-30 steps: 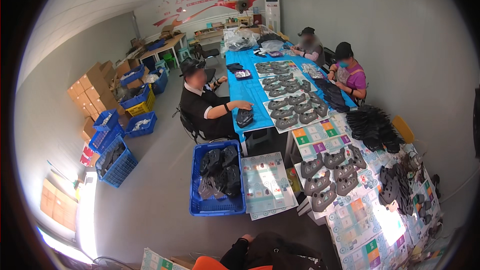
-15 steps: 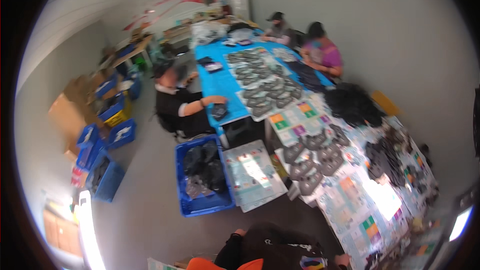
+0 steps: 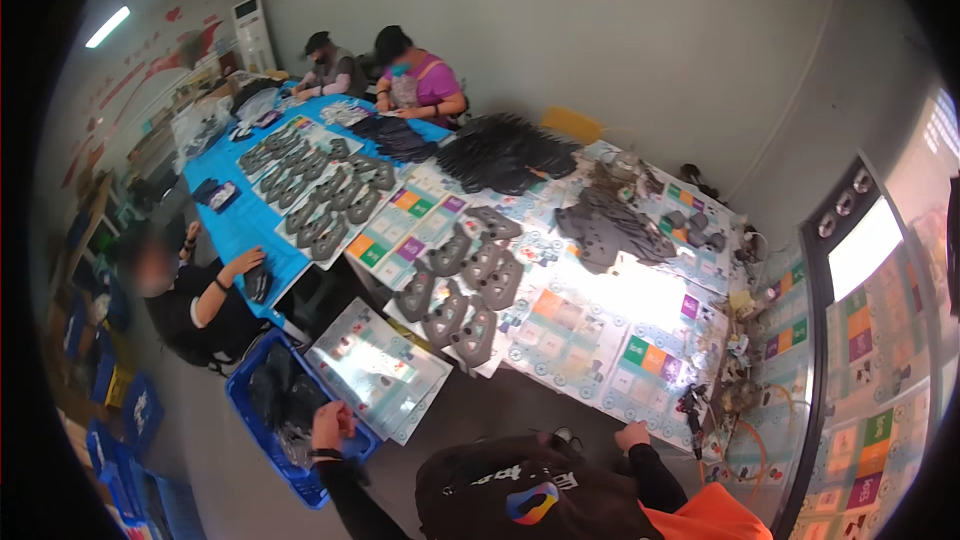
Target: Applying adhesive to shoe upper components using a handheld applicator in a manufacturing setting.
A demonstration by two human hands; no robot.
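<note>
My left hand [image 3: 333, 425], a dark band at its wrist, hangs with curled fingers over the edge of a blue plastic crate [image 3: 262, 425]. Black plastic bags [image 3: 280, 390] fill much of that crate. Nothing shows in the left hand. At the front edge of the printed-sheet-covered table [image 3: 560, 375], my right hand [image 3: 632, 434] is a loose fist and looks empty. Whether it touches the edge, I cannot tell. Dark grey moulded parts [image 3: 490, 275] lie in rows on the table beyond, and a stack of similar dark parts [image 3: 605, 225] sits farther right.
A board with printed sheets [image 3: 385, 365] bridges crate and table. One co-worker [image 3: 200, 300] sits at the left of the blue-covered table [image 3: 225, 230]; two more [image 3: 425, 80] sit behind it. A black heap [image 3: 510, 152] lies mid-table. A black-handled tool [image 3: 692, 415] hangs at the right edge.
The view has swung right, so the tables appear farther left and the right wall shows. Both my hands are now plainer and higher in view, the left one beside the crate.
</note>
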